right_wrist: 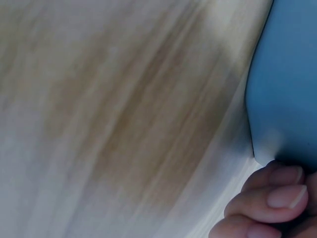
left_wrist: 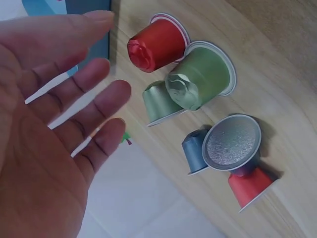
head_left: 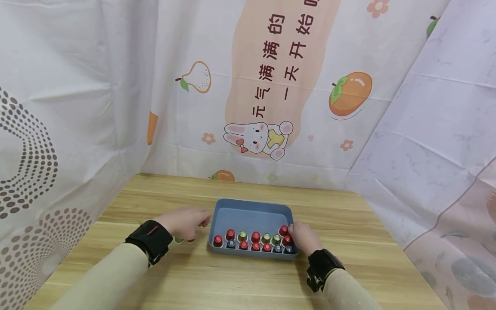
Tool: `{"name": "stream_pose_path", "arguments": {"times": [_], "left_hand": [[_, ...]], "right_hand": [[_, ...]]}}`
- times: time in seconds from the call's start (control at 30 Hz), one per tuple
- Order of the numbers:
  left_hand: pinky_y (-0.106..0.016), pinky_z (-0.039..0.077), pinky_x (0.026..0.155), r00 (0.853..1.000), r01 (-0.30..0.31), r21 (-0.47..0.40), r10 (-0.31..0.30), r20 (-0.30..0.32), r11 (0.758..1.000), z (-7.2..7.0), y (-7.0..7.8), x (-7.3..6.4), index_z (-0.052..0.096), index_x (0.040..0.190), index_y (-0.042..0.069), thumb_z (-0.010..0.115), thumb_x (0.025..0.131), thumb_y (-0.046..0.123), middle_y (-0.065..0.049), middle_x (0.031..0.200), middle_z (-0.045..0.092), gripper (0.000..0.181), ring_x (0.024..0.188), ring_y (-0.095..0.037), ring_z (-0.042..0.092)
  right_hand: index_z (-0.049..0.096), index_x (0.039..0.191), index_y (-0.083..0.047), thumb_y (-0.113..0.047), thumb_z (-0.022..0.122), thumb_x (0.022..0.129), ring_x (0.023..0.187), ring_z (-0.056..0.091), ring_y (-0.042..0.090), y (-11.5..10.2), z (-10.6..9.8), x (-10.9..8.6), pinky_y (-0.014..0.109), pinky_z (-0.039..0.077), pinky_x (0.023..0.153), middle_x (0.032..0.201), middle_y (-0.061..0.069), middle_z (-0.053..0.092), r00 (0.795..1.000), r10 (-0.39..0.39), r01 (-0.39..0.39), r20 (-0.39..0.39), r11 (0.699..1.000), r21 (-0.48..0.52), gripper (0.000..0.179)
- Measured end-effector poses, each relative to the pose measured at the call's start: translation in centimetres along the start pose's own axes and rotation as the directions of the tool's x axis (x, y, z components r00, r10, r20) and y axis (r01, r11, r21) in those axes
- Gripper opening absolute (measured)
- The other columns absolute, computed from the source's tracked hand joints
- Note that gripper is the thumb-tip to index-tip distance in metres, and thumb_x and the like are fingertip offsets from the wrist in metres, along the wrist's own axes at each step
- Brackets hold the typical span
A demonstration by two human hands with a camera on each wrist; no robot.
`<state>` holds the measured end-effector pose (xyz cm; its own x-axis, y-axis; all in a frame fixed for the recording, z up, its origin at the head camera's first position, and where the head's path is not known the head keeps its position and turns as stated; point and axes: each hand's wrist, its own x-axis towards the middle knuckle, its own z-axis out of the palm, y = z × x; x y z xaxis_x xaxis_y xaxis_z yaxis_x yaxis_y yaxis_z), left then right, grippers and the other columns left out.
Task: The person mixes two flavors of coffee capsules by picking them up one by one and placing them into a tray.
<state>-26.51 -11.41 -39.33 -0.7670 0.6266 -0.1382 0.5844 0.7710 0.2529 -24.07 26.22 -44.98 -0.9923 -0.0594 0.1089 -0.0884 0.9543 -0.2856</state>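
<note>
A blue-grey tray (head_left: 252,215) lies on the table, with red, green and dark blue coffee capsules (head_left: 255,237) standing in rows along its near side. My left hand (head_left: 187,221) hovers left of the tray, fingers loosely extended and holding nothing. In the left wrist view, loose capsules lie beside that hand: a red capsule (left_wrist: 158,43), two green ones, including a larger-looking green capsule (left_wrist: 203,77), a dark blue capsule (left_wrist: 232,144) showing its foil lid, and others. My right hand (head_left: 305,237) grips the tray's right side with curled fingers; its thumb is mostly hidden in the right wrist view.
The wooden table (head_left: 248,284) extends around the tray on every side. Behind it hangs a printed white curtain (head_left: 186,120), with more curtains at left and right. Each wrist wears a black strap, such as the left strap (head_left: 150,241).
</note>
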Motion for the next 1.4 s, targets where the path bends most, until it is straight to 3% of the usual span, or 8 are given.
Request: {"name": "stream_pose_path", "arguments": {"times": [0.3,0.77,1.03,1.4], "left_hand": [[-0.036,0.049,0.075,0.999,0.037,0.120,-0.038,0.007,0.992,0.7,-0.6,-0.2,0.063,0.092,0.014,0.082,0.078,0.001,0.005,0.087,0.053,0.027,0.075,-0.016,0.051],[-0.035,0.045,0.072,0.998,-0.012,0.197,0.026,-0.065,0.980,1.9,-1.2,-0.4,0.064,0.080,0.016,0.079,0.077,-0.005,0.007,0.077,0.050,0.026,0.068,-0.016,0.046],[-0.031,0.046,0.068,0.998,-0.021,0.145,0.029,-0.050,0.989,1.8,-1.5,-0.3,0.063,0.077,0.015,0.075,0.082,-0.006,0.006,0.075,0.049,0.025,0.068,-0.014,0.047],[-0.033,0.050,0.070,0.991,-0.060,0.087,0.069,-0.111,0.994,0.3,-0.8,0.6,0.064,0.082,0.012,0.075,0.082,-0.005,0.005,0.078,0.053,0.020,0.071,-0.013,0.050]], "right_hand": [[0.048,0.064,-0.010,-0.009,0.050,0.101,0.061,0.046,0.020,-0.1,0.0,0.1,0.041,0.044,0.059,0.064,0.002,0.048,1.000,0.015,-0.015,0.001,1.000,-0.002,0.036],[0.047,0.066,-0.010,-0.011,0.047,0.102,0.061,0.045,0.020,-0.2,-0.1,0.1,0.040,0.043,0.060,0.064,0.003,0.047,0.999,0.039,-0.039,0.019,0.999,0.009,0.036],[0.050,0.067,-0.010,-0.010,0.049,0.101,0.061,0.046,0.020,-0.2,-0.1,0.1,0.040,0.044,0.060,0.065,0.002,0.048,1.000,0.026,-0.026,0.017,1.000,-0.008,0.035],[0.049,0.066,-0.010,-0.011,0.049,0.101,0.062,0.047,0.020,-0.3,-0.2,0.1,0.040,0.044,0.061,0.065,0.003,0.049,0.998,0.048,-0.048,0.030,0.999,0.020,0.035]]}}
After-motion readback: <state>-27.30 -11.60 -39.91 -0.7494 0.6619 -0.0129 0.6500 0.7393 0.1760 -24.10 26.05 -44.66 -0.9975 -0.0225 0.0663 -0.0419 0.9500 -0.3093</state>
